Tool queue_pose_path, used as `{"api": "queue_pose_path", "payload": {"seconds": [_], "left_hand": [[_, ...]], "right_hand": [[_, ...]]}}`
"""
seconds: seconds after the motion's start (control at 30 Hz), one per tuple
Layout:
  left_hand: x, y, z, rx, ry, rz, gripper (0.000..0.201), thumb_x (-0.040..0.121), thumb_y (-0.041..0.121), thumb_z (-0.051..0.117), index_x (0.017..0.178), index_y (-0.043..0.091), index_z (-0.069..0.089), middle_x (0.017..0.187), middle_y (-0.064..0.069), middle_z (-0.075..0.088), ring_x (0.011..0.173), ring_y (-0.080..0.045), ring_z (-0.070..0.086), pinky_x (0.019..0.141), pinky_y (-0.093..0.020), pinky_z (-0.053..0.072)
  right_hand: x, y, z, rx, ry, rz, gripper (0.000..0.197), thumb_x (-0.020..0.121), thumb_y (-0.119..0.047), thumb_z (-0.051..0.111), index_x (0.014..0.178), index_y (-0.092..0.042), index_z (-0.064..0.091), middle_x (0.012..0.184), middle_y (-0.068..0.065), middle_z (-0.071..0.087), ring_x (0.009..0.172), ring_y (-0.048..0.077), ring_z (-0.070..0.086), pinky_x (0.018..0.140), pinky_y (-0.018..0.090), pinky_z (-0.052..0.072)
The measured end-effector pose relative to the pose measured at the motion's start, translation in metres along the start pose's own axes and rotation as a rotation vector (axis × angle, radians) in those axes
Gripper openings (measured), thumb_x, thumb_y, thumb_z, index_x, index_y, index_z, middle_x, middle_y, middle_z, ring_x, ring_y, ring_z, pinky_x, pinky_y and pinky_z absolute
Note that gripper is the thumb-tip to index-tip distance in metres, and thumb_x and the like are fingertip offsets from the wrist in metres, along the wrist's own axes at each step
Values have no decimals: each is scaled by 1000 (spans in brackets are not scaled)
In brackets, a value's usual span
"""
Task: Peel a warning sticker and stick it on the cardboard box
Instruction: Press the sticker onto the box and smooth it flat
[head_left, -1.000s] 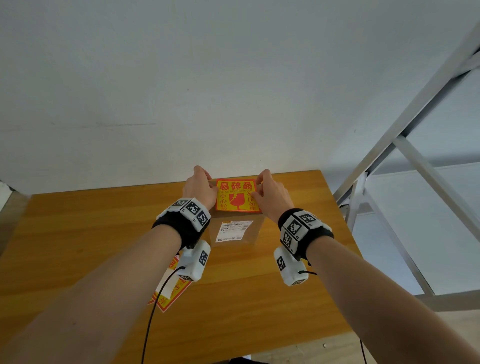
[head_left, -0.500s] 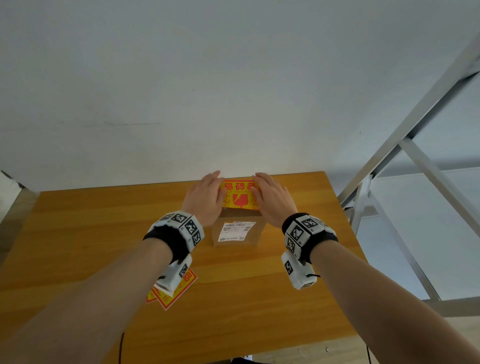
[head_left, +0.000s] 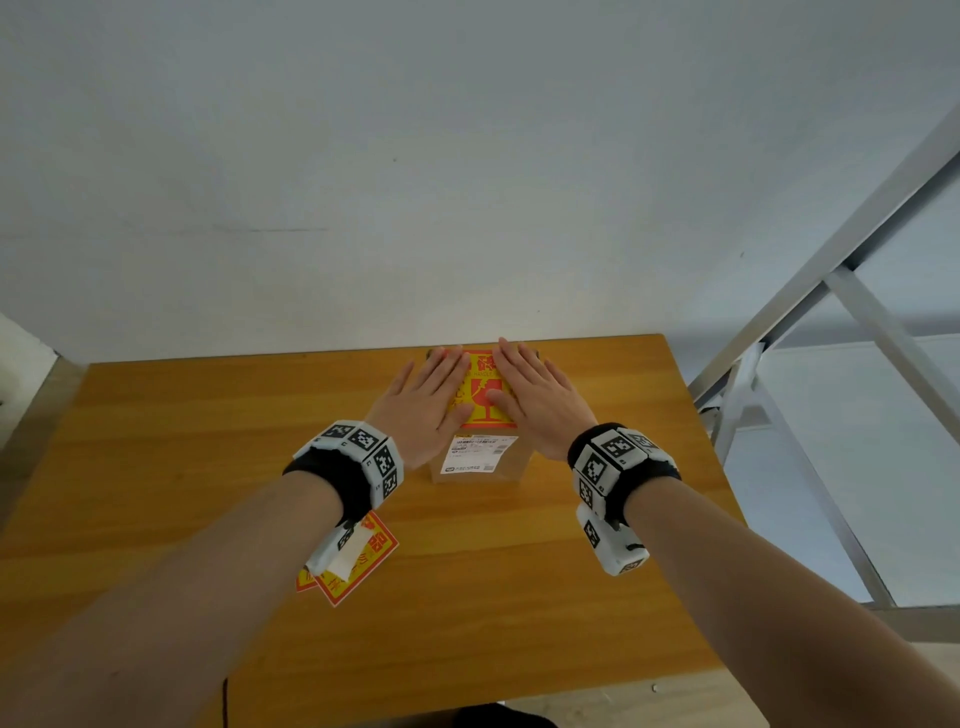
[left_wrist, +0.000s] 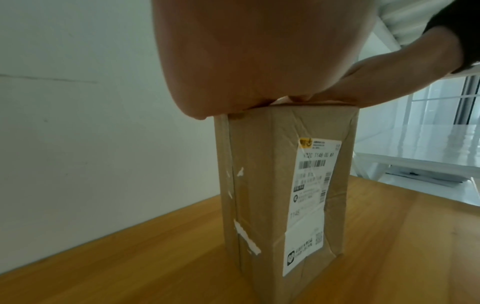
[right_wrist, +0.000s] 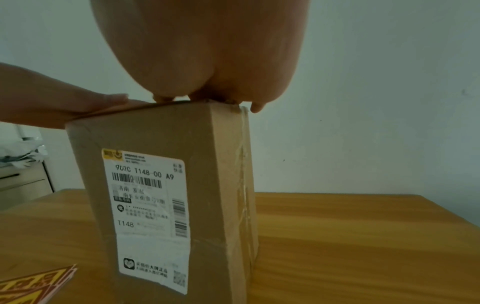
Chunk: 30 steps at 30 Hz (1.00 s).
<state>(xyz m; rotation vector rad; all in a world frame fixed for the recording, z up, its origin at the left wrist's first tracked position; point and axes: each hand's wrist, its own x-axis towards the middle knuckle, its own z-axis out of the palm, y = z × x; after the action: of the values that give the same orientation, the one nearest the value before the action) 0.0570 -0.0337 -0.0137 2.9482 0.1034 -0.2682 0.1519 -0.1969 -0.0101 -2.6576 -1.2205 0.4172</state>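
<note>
A tall cardboard box (head_left: 511, 460) (left_wrist: 267, 185) (right_wrist: 213, 185) stands upright near the table's far edge, a white shipping label (head_left: 478, 453) on its near face. On its top lies the yellow and red warning sticker (head_left: 480, 396). My left hand (head_left: 423, 400) lies flat on the sticker's left half, fingers straight. My right hand (head_left: 535, 397) presses flat on the right half. In both wrist views the palms (left_wrist: 259, 61) (right_wrist: 207, 51) rest on the box top and hide the sticker.
A small stack of spare warning stickers (head_left: 353, 566) (right_wrist: 33, 288) lies on the wooden table (head_left: 156, 467) under my left wrist. A white wall (head_left: 467, 182) stands right behind the box. A metal frame (head_left: 831, 291) rises to the right of the table.
Both hands went from pinching the sticker's side edges above the box to lying flat on it. The sticker now lies on the box top under straight fingers.
</note>
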Motion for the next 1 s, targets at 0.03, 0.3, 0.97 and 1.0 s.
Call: {"api": "queue_pose_path", "payload": {"seconds": [0.03,0.3,0.97,1.0], "left_hand": [[-2,-1,0,0,6,16,82,77,61,-13,149,22,-11,157,8,-17,147,-10,-14,121,-38,-6],[-7,-5,3,63,26,71,81,80,61,-10,149,18,-9,160,3,-8,147,-11,-11,122,-35,-3],[-16,-4,2,-26,-9,25,81,83,62,5,149,18,-13,159,4,-15,137,0,-20,114,-23,7],[-15,-3,1,-32,-14,24,83,81,63,4,149,18,-13,159,4,-15,137,0,-20,114,-23,10]], "right_hand": [[-1,0,0,2,14,-18,73,89,-60,8,151,-22,-2,160,-6,-8,148,11,-8,122,38,2],[-4,1,10,-143,32,-112,87,77,-70,0,151,-25,1,161,-6,-2,148,13,-4,122,42,2],[-19,20,-3,-104,-73,-221,81,81,-63,3,149,-20,-10,160,-3,-10,147,14,-10,120,33,9],[-20,20,-5,-111,-85,-229,84,79,-64,0,149,-19,-11,160,-2,-11,147,14,-10,120,32,8]]}}
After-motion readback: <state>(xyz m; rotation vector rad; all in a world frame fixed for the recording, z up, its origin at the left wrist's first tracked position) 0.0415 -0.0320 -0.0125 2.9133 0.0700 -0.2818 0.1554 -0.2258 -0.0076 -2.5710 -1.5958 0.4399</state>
